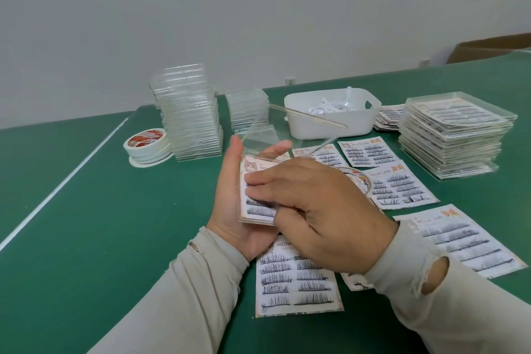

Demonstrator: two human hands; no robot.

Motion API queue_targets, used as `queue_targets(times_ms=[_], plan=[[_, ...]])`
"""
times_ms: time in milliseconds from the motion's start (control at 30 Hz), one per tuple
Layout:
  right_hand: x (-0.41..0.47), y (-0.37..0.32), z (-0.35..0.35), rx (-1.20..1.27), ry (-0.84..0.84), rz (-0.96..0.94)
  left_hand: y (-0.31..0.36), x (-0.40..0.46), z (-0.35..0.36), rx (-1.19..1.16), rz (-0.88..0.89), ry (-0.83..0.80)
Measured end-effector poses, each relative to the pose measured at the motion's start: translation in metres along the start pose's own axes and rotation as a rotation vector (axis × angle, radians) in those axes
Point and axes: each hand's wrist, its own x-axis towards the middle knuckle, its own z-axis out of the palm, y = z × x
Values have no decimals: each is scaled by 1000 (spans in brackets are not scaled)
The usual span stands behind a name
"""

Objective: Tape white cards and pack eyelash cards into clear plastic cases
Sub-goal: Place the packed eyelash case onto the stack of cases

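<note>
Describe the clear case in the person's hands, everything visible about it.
The case is a flat, clear plastic box with a hinged lid standing open at its far end. An eyelash card with a cat picture and rows of dark lashes lies in its base. The left hand cradles it from below and the side, tilted above the green table. The right hand lies over it, straight fingers pressing the card down.

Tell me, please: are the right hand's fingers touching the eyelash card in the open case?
Touching. The head view shows the right hand with fingers flat on the eyelash card.
</note>
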Motion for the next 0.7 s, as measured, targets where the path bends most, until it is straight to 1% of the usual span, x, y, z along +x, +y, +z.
queue_targets(times_ms=[67, 100, 167, 233, 300, 367, 433, 467, 500, 567, 633, 700], plan=[[-2, 3, -2, 121, 42, 54, 4, -1, -2, -42, 23, 3], [-3, 6, -5, 138, 86, 79, 7, -1, -3, -62, 40, 4], [-3, 12, -10, 29, 148, 89, 12, -1, -4, -84, 72, 14], [-3, 14, -9, -88, 133, 63, 12, -2, -5, -82, 84, 24], [-3, 14, -6, -45, 163, 57, 13, -2, -5, -89, 99, 22], [-2, 15, -8, 153, 323, 182, 15, -2, -3, -112, 132, 21], [1, 21, -14, 338, 510, 386, 17, -2, -2, -142, 162, 24], [2, 24, -16, 396, 554, 491, 18, -2, -2, -155, 168, 21], [3, 26, -16, 438, 558, 581, 18, -3, -1, -162, 168, 25], [4, 25, -14, 489, 492, 691, 20, -4, 1, -148, 166, 57], [4, 19, -12, 541, 404, 684, 19, -5, 3, -85, 191, 104], [4, 11, -12, 557, 244, 634, 15, -4, 5, 9, 252, 153]])
